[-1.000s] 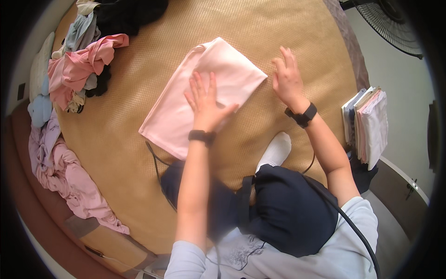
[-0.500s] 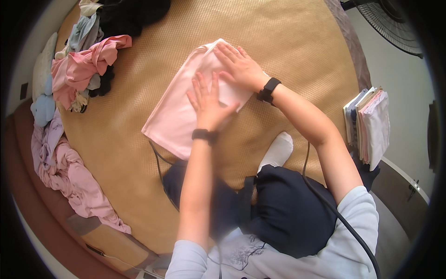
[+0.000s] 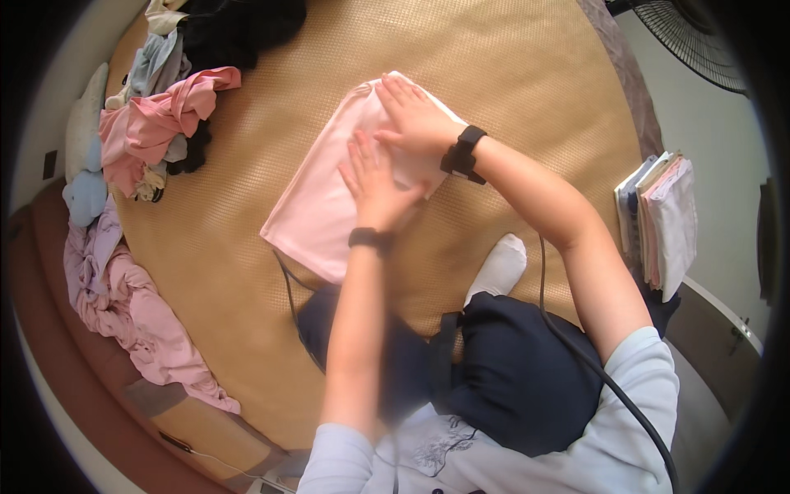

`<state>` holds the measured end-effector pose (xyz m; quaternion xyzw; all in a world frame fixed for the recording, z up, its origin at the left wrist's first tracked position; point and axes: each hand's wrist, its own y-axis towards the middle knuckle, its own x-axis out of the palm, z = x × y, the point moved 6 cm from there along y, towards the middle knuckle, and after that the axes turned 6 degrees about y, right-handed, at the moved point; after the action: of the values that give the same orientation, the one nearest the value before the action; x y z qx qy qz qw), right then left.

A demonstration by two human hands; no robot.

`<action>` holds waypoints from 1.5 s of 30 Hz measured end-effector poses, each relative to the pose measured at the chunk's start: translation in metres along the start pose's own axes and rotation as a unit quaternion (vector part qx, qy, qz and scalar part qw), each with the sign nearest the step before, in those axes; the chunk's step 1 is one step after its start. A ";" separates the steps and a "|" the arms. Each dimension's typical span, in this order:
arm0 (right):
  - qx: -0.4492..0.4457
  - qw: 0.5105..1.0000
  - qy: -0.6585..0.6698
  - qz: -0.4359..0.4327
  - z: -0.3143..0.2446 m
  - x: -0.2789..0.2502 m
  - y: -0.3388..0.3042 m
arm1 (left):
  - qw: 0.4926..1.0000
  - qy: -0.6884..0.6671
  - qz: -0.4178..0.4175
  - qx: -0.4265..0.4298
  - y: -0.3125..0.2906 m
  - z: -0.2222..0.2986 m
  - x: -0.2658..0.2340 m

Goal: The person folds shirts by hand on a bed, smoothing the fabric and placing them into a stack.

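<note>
A pale pink piece of clothing, folded into a flat rectangle, lies in front of me on the woven mat. My left hand rests on its middle, fingers stretched out and thumb spread to the right. Farther off, my right hand lies flat across the cloth's upper right part, its fingertips close to the far edge. Neither hand grips the fabric. Both wrists carry black bands. The exact kind of garment cannot be made out from its folded shape.
Rumpled clothes, among them a coral pink one and a black one, lie at the far left. Light pink clothing trails along the left edge. A stack of folded clothes stands at the right, below a fan. A black cable crosses my leg.
My right hand has shifted slightly left and its fingers have drawn closer together. My left hand stays spread on the cloth. The whole view has moved a little.
</note>
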<state>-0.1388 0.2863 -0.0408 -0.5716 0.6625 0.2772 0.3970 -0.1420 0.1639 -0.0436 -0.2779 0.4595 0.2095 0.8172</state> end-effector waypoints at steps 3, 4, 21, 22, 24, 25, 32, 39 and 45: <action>-0.022 0.999 -0.031 0.007 -0.006 -0.004 -0.004 | 1.000 -0.009 0.000 0.003 -0.001 -0.004 0.006; -0.008 0.999 -0.044 0.023 -0.009 -0.012 -0.009 | 1.000 -0.015 0.001 0.009 0.000 -0.003 0.005; -0.008 0.975 -0.096 0.200 -0.042 -0.010 -0.081 | 0.978 -0.152 0.141 -0.012 -0.035 -0.067 -0.057; -0.072 0.976 -0.019 0.205 -0.054 -0.008 -0.089 | 0.978 -0.124 0.158 -0.049 -0.039 -0.086 -0.062; -0.157 0.970 0.049 0.180 -0.091 0.009 -0.104 | 0.963 -0.045 0.207 -0.166 -0.059 -0.136 -0.074; -0.245 0.954 0.035 0.167 -0.110 0.023 -0.113 | 0.962 -0.036 0.211 -0.170 -0.067 -0.156 -0.082; -0.350 0.936 0.027 -0.009 -0.166 0.092 -0.133 | 0.926 -0.134 0.166 -0.313 -0.095 -0.234 -0.064; -0.350 0.937 0.007 0.004 -0.168 0.105 -0.131 | 0.903 -0.205 0.195 -0.323 -0.094 -0.231 -0.058; -0.349 0.937 -0.001 0.017 -0.174 0.119 -0.126 | 0.921 -0.203 0.187 -0.274 -0.084 -0.226 -0.061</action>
<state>-0.0558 0.0549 -0.0374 -0.6623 0.5335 0.4985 0.1679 -0.2653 -0.0509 -0.0642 -0.3513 0.2518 0.5280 0.7311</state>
